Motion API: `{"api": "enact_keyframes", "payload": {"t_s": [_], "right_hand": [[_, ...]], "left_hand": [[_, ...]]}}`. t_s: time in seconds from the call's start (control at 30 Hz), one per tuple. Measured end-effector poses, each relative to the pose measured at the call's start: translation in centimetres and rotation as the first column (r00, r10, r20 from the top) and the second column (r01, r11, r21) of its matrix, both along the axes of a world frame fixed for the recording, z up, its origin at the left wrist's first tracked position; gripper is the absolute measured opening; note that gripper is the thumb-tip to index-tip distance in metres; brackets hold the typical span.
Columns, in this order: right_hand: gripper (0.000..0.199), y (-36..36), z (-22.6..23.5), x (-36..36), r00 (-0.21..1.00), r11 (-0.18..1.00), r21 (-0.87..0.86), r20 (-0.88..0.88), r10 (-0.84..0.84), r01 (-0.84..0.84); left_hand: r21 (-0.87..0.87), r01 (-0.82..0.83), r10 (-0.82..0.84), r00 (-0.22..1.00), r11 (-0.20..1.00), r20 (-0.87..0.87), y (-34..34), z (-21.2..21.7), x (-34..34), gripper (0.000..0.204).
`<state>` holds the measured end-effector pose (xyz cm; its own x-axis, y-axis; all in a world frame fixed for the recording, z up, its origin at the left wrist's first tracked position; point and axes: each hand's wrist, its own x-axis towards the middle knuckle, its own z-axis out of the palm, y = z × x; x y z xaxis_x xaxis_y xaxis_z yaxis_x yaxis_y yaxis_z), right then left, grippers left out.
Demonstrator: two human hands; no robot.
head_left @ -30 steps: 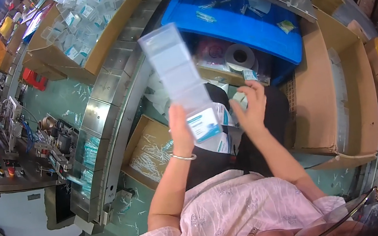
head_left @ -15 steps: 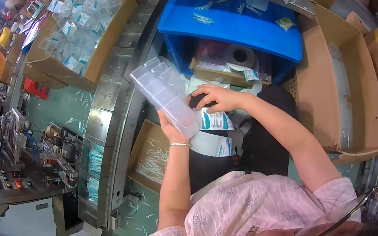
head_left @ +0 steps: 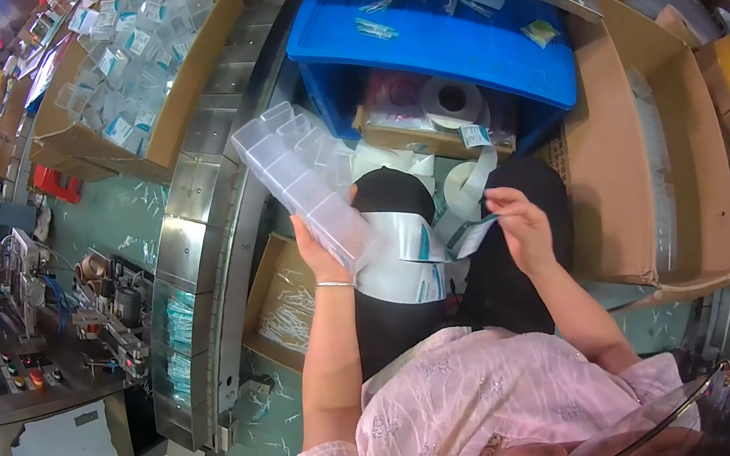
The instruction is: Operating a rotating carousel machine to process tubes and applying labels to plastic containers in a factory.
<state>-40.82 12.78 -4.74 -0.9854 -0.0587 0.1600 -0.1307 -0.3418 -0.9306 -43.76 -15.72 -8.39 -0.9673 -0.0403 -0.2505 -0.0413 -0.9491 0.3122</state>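
Observation:
My left hand holds the near end of a long stack of clear plastic trays, which slants up and to the left over the metal conveyor. My right hand pinches a white label strip that runs up to a label roll near the blue crate. A bundle of white and teal packets rests on my lap between the two hands. A thin bracelet circles my left wrist.
A blue crate with tape rolls stands ahead. Open cardboard boxes sit on the right, by my left knee and far left with clear packets. The curved metal conveyor and a machine lie left.
The tray stack has come down from upright to a slant toward the left. My right hand has left the stack and moved right to the label strip.

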Motion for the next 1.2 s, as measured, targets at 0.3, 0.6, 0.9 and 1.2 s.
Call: {"api": "enact_keyframes", "payload": {"t_s": [0.3, 0.6, 0.9, 1.2], "right_hand": [[0.018, -8.7, 6.4, 1.6, 0.992, 0.996, 0.086, 0.127, 0.008, -0.019], [0.026, -13.8, 6.0, 2.5, 0.957, 0.922, -0.286, 0.046, 0.285, -0.261], [0.03, -13.9, 5.7, 2.6, 0.966, 0.944, -0.226, 0.032, 0.256, -0.242], [0.037, -12.2, 5.9, 1.9, 0.961, 0.869, 0.483, -0.273, 0.033, 0.108]], "left_hand": [[-0.069, 0.139, -0.147, 0.98, 0.988, -0.132, 3.0, 6.5, 2.4, 0.057], [-0.233, 0.067, -0.111, 0.977, 0.97, -0.182, 3.8, 7.5, 3.3, 0.065], [-0.238, 0.129, -0.168, 0.975, 0.963, -0.148, 3.8, 7.4, 3.1, 0.056], [-0.21, 0.072, -0.118, 0.97, 0.975, -0.212, 3.5, 7.5, 2.9, 0.06]]}}
